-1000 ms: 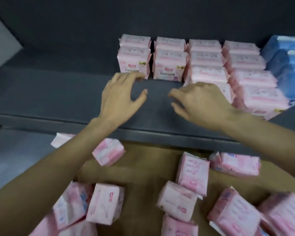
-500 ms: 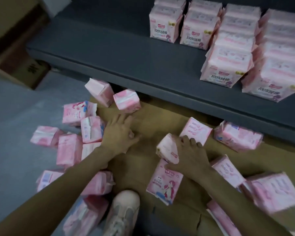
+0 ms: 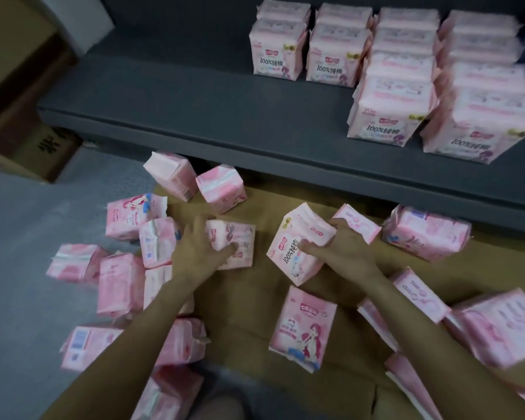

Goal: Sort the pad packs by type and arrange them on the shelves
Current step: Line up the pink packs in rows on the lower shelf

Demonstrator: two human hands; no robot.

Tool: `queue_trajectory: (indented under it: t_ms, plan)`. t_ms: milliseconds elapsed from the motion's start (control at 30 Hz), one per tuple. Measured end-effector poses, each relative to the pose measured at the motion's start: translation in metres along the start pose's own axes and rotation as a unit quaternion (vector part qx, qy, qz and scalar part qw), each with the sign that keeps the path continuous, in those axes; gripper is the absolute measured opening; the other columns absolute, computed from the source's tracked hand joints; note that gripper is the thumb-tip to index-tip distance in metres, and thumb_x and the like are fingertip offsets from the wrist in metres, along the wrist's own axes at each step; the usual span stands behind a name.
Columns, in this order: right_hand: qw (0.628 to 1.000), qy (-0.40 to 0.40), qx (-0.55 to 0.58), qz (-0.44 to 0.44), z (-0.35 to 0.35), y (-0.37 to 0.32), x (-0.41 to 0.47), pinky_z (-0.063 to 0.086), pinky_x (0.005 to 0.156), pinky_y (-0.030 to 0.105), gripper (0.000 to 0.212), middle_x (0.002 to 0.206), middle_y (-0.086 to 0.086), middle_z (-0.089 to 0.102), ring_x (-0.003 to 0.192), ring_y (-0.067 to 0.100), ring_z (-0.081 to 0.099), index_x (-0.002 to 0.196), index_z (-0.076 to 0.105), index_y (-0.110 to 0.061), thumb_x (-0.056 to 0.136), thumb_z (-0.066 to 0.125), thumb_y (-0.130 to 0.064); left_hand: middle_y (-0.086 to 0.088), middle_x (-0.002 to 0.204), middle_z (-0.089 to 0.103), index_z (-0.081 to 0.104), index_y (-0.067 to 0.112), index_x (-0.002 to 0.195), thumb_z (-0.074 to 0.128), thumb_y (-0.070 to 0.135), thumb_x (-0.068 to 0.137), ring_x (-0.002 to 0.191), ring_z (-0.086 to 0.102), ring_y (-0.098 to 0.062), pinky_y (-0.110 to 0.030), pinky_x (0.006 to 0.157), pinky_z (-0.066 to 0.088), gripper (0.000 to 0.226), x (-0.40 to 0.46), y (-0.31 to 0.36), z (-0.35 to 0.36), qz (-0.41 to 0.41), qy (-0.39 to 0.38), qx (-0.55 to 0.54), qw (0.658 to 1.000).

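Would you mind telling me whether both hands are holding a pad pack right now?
Yes, the left hand grips one pink pack and the right hand grips another pack above the cardboard.

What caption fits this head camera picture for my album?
Left hand and right hand each grip a pink pad pack above the cardboard, below the stocked shelf.

"100%" reads on the shelved pad packs (image 3: 387, 116) and the right-held pack (image 3: 297, 247).
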State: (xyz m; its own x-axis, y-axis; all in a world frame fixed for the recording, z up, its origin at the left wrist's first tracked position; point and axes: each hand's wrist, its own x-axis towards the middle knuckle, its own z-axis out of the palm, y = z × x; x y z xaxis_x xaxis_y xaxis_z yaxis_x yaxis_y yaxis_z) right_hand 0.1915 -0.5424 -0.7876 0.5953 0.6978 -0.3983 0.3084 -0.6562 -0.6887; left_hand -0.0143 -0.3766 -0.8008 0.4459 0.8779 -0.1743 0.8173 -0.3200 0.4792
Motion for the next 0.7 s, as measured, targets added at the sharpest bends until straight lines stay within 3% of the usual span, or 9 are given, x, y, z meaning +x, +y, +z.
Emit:
queue_trajectory:
  t_ms: [100, 233, 300, 400, 533, 700]
  plan:
    - [0.999, 0.010, 0.033, 0.003, -0.004, -0.003, 0.001, 0.051, 0.076, 0.026, 0.064, 0.126, 0.000, 0.061, 0.108, 0.016, 0.061, 0.130, 0.044, -0.017, 0.079, 0.073, -0.043, 0.003, 0.109, 0.061, 0.040, 0.019, 0.112, 0.082, 0.038, 0.069, 0.091, 0.064, -0.010, -0.024, 0.068, 0.054, 0.063, -0.001, 0.007, -0.004, -0.022, -0.019, -0.161, 0.987]
    - [0.998, 0.041, 0.056, 0.005, -0.014, -0.009, -0.006, 0.051, 0.066, 0.023, 0.067, 0.128, -0.003, 0.059, 0.105, 0.013, 0.062, 0.133, 0.042, -0.018, 0.079, 0.073, -0.040, 0.001, 0.114, 0.061, 0.039, 0.019, 0.113, 0.083, 0.033, 0.068, 0.097, 0.065, -0.015, -0.031, 0.076, 0.057, 0.064, -0.007, 0.009, -0.009, -0.047, -0.032, -0.216, 0.975]
    - [0.993, 0.043, 0.105, 0.012, -0.021, -0.013, -0.010, 0.046, 0.061, 0.017, 0.065, 0.125, -0.003, 0.058, 0.092, 0.005, 0.059, 0.132, 0.041, -0.018, 0.080, 0.073, -0.037, 0.000, 0.117, 0.060, 0.039, 0.022, 0.112, 0.083, 0.028, 0.069, 0.101, 0.063, -0.017, -0.036, 0.081, 0.057, 0.062, -0.006, 0.011, -0.016, -0.065, -0.039, -0.261, 0.962]
    - [0.981, 0.044, 0.190, 0.023, -0.030, -0.023, -0.015, 0.046, 0.065, 0.017, 0.067, 0.117, -0.007, 0.058, 0.084, -0.003, 0.054, 0.132, 0.041, -0.020, 0.077, 0.075, -0.036, 0.003, 0.118, 0.057, 0.040, 0.026, 0.115, 0.081, 0.018, 0.072, 0.105, 0.062, -0.015, -0.032, 0.079, 0.057, 0.060, -0.003, 0.015, -0.031, -0.068, -0.057, -0.347, 0.933]
    - [0.973, 0.034, 0.229, 0.013, -0.041, -0.040, -0.018, 0.045, 0.054, 0.007, 0.062, 0.107, -0.011, 0.057, 0.082, -0.005, 0.054, 0.129, 0.041, -0.023, 0.078, 0.076, -0.030, 0.008, 0.114, 0.055, 0.040, 0.027, 0.121, 0.079, 0.009, 0.072, 0.101, 0.060, -0.010, -0.022, 0.067, 0.054, 0.065, 0.008, 0.022, -0.054, -0.037, -0.047, -0.376, 0.925]
    - [0.974, 0.078, 0.209, -0.043, -0.068, -0.080, -0.006, 0.048, 0.065, 0.010, 0.063, 0.108, -0.013, 0.061, 0.089, -0.008, 0.056, 0.123, 0.044, -0.027, 0.072, 0.081, -0.027, 0.012, 0.105, 0.055, 0.040, 0.024, 0.121, 0.080, 0.000, 0.070, 0.104, 0.060, -0.014, -0.035, 0.081, 0.056, 0.069, 0.047, 0.044, -0.095, 0.010, -0.011, -0.374, 0.927]
